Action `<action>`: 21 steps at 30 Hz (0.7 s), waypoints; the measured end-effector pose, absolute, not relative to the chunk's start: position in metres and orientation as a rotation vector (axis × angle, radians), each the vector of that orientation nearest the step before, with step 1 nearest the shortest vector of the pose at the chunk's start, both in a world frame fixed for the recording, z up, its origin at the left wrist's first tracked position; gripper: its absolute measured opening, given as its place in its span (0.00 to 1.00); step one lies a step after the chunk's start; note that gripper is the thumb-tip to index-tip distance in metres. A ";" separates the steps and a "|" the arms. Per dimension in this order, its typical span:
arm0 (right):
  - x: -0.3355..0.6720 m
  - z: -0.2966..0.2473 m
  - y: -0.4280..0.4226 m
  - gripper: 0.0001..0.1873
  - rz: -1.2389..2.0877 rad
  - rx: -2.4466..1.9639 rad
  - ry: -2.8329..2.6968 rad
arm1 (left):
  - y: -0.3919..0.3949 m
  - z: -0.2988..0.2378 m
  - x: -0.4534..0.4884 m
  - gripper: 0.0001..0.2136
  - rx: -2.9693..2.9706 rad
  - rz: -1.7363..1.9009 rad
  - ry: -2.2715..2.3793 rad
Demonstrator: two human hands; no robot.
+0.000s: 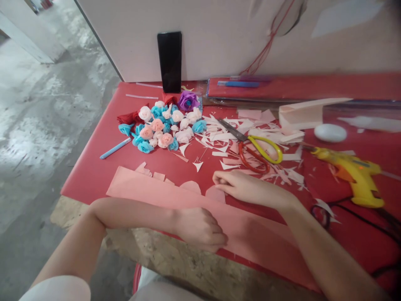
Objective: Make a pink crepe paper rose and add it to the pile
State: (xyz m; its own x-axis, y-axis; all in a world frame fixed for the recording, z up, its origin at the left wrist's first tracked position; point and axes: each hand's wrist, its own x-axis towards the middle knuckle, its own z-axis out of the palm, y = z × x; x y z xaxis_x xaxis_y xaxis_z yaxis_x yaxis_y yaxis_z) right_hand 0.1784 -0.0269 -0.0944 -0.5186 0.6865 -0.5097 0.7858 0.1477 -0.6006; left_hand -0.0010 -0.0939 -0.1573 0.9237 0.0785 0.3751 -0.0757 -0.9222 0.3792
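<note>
A long strip of pink paper (150,190) lies slantwise along the front of the red table. My left hand (202,228) rests on this strip, its fingers curled under; whatever may be inside them is hidden. Just beyond the strip, my right hand (239,186) is closed at the edge of a rounded pink paper petal (215,194), thumb and fingers drawn together against it. To its left, a second rounded pink paper petal (191,187) sits partly behind the strip. Scissors (250,142) with one red and one yellow handle lie open beyond my right hand, on paper scraps.
Paper roses (164,140) in blue, white and pink crowd the back left, near a pen (115,148). A phone (170,62) leans on the wall. A yellow glue gun (354,173) with black cord lies at right, by a white egg-shaped object (330,133).
</note>
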 end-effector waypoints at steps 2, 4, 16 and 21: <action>0.180 -0.092 -0.026 0.10 -1.323 1.471 2.280 | -0.094 -0.157 -0.001 0.12 2.691 0.544 0.005; 0.181 -0.089 -0.025 0.11 -1.338 1.451 2.272 | -0.094 -0.158 -0.002 0.13 2.692 0.532 0.017; 0.193 -0.079 -0.021 0.12 -1.304 1.497 2.358 | -0.096 -0.155 -0.001 0.10 2.689 0.485 0.100; 0.191 -0.076 -0.024 0.12 -1.272 1.476 2.326 | -0.095 -0.138 -0.004 0.10 2.744 0.401 0.061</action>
